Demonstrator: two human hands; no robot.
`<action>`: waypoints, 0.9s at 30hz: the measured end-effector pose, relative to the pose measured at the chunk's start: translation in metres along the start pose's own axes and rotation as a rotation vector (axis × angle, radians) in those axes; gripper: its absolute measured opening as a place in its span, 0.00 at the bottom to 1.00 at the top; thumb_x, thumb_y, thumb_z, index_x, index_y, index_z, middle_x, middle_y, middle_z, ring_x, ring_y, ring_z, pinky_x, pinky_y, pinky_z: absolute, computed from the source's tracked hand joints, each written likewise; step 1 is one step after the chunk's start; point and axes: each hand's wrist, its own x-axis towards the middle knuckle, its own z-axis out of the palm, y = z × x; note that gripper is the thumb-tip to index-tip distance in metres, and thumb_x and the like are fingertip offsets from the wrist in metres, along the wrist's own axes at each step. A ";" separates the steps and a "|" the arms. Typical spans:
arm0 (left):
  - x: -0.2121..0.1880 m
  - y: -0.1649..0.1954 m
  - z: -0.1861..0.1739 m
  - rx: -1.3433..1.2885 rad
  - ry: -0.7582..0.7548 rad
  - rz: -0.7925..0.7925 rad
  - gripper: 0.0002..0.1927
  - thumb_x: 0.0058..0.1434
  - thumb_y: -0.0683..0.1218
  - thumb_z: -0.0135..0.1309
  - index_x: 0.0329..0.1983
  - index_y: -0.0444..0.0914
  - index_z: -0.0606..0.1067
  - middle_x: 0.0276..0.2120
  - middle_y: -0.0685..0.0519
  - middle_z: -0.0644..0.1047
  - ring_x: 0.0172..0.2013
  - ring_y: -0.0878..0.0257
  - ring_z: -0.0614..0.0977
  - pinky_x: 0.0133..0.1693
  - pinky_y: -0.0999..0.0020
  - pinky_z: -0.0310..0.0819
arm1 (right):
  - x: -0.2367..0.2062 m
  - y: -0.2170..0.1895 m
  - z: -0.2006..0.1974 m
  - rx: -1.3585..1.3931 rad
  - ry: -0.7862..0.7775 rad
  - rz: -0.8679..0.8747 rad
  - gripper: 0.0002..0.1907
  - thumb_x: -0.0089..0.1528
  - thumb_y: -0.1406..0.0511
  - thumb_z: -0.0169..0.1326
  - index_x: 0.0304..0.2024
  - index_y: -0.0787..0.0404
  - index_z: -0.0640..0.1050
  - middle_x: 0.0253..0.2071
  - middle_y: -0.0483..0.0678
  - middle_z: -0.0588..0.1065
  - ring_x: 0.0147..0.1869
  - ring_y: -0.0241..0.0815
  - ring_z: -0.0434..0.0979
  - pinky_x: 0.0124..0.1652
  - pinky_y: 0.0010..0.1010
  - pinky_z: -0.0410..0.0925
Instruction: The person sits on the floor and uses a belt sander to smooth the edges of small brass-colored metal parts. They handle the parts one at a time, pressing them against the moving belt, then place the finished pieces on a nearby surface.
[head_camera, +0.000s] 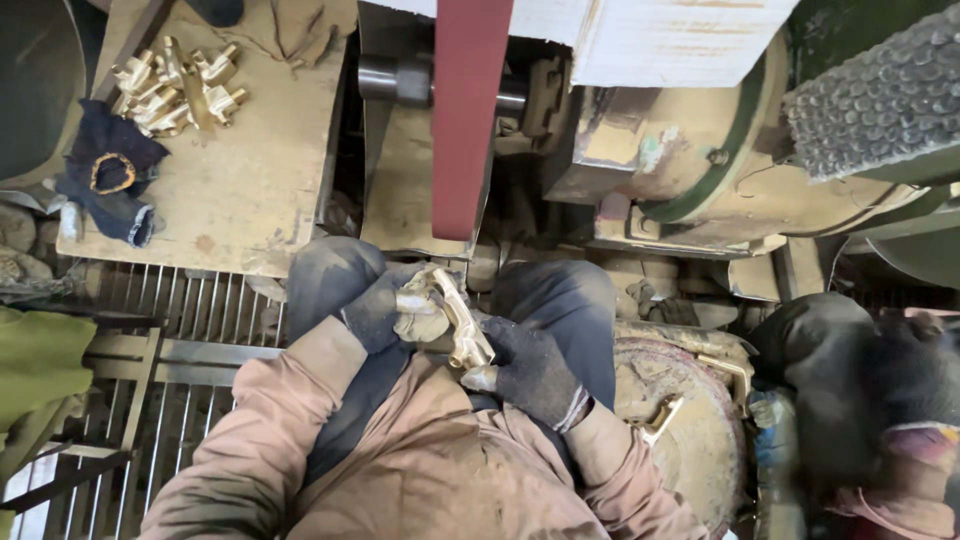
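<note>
A brass tap fitting lies across my lap, held between both gloved hands. My left hand, in a dark worn glove, grips its upper end. My right hand, also in a dark glove, holds the lower end near my chest. Just above my knees hangs a red sanding belt, running vertically over a steel roller. The fitting is apart from the belt.
A wooden bench at the left carries a pile of brass fittings and a dark glove. A round dusty bin with brass pieces stands at my right. Another person sits at the far right. A metal grate lies below.
</note>
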 end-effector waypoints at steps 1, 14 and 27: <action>0.001 0.001 -0.002 -0.047 -0.012 -0.007 0.17 0.61 0.41 0.58 0.52 0.31 0.76 0.43 0.48 0.80 0.43 0.59 0.81 0.46 0.62 0.77 | 0.002 0.002 -0.001 0.038 -0.061 0.055 0.32 0.54 0.66 0.66 0.62 0.60 0.75 0.41 0.50 0.83 0.39 0.34 0.82 0.43 0.29 0.75; 0.021 0.018 0.017 -0.477 -0.115 -0.095 0.18 0.67 0.47 0.50 0.54 0.31 0.75 0.46 0.44 0.79 0.49 0.51 0.79 0.52 0.53 0.76 | 0.008 0.034 0.007 0.914 -0.235 0.287 0.33 0.57 0.76 0.61 0.65 0.70 0.69 0.50 0.47 0.78 0.50 0.36 0.78 0.47 0.27 0.74; 0.025 0.016 0.008 -0.173 -0.138 0.067 0.27 0.62 0.38 0.56 0.65 0.32 0.68 0.55 0.44 0.75 0.57 0.47 0.77 0.57 0.48 0.74 | 0.012 0.027 0.015 0.204 -0.058 0.188 0.28 0.56 0.71 0.67 0.59 0.65 0.77 0.43 0.45 0.83 0.44 0.32 0.80 0.45 0.25 0.76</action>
